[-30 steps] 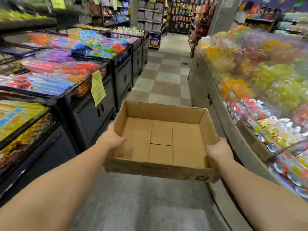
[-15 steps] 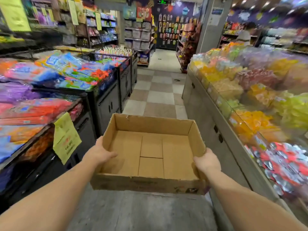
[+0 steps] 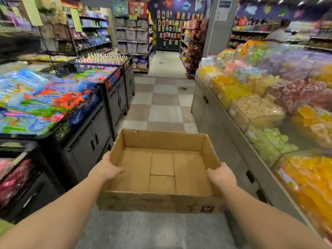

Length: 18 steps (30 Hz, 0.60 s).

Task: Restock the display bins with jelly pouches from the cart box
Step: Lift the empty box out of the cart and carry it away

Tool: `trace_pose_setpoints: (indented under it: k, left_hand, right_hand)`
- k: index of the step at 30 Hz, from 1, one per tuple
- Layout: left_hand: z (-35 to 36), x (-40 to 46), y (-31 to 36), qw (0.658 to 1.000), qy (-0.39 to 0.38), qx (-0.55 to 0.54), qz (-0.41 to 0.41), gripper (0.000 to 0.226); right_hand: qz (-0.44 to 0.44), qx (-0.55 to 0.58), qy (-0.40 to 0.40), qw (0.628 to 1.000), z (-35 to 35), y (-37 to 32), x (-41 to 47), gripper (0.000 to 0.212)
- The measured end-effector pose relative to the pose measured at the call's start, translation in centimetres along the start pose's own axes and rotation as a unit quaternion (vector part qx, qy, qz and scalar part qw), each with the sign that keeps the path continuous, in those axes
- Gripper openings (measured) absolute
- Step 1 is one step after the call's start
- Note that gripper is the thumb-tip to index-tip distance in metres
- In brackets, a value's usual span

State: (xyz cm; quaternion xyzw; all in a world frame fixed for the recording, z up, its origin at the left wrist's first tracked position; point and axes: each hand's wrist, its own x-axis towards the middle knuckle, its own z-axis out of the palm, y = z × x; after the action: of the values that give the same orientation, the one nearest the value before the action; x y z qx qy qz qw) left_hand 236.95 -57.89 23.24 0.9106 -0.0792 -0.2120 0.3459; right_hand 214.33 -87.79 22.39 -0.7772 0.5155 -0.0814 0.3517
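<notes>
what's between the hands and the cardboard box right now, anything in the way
Nothing visible. The left hand grips the left wall of the cardboard box and the right hand grips its right wall. The box looks empty.

I see a shallow brown cardboard box (image 3: pixel 162 169) with a bare bottom. The left hand (image 3: pixel 106 169) grips its left wall, the right hand (image 3: pixel 221 177) its right wall. Left of the box stand black display cabinets (image 3: pixel 89 141); right of it, clear-fronted bins of yellow and orange sweets (image 3: pixel 269 112). Beyond the box runs a checkered tile floor (image 3: pixel 161 105).
</notes>
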Motion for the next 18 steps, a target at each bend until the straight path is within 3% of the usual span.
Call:
trace_pose_setpoints:
  k: [6,13,18]
  left_hand:
    - [-3.2,13.5,5.4,0.999,0.032,-0.024,-0.036,0.093]
    - [-5.3,32.8,10.2,0.996,0.062,-0.004,-0.065,0.102]
    - [-8.0,48.2,16.6,0.997,0.044,0.028,-0.059,0.080]
  right_hand:
    - [-0.038,-0.056,-0.023,0.997,2.7,-12.8,14.7,0.062]
    - [-0.075,-0.039,-0.035,0.996,9.7,-24.5,30.7,0.042]
    - [-0.029,0.014,-0.022,0.999,13.2,-32.4,41.8,0.043]
